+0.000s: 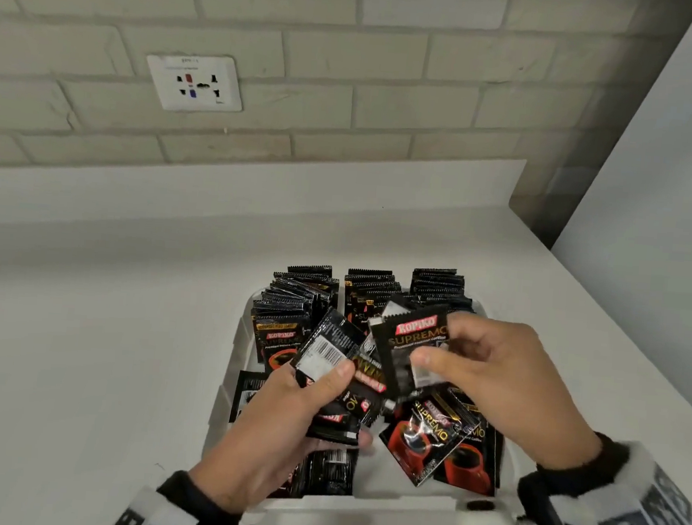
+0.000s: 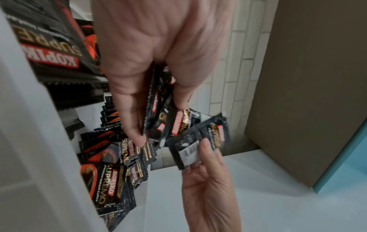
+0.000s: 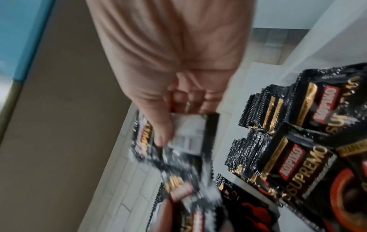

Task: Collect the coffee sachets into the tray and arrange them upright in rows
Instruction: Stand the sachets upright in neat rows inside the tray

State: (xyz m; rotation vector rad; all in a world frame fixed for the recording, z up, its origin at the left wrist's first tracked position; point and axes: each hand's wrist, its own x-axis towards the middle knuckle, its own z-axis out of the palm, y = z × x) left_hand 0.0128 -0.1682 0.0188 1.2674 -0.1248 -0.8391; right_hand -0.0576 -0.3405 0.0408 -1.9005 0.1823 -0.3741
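A white tray [image 1: 230, 381] sits on the counter with three rows of black coffee sachets [image 1: 369, 289] standing upright at its far end. Loose sachets [image 1: 430, 438] lie flat in its near half. My left hand [image 1: 304, 400] grips a fanned bunch of sachets [image 1: 329, 348] above the tray, thumb on top; the left wrist view shows the bunch [image 2: 158, 113] between thumb and fingers. My right hand [image 1: 489, 369] pinches a sachet or two [image 1: 408, 350] printed KOPIKO SUPREMO, just right of the bunch. In the right wrist view these sachets [image 3: 190, 131] are blurred.
The white counter [image 1: 103, 326] meets a pale brick wall with a wall socket [image 1: 195, 83]. A white panel [image 1: 666, 171] closes the right side. A cardboard box [image 2: 309, 78] stands to the right in the left wrist view.
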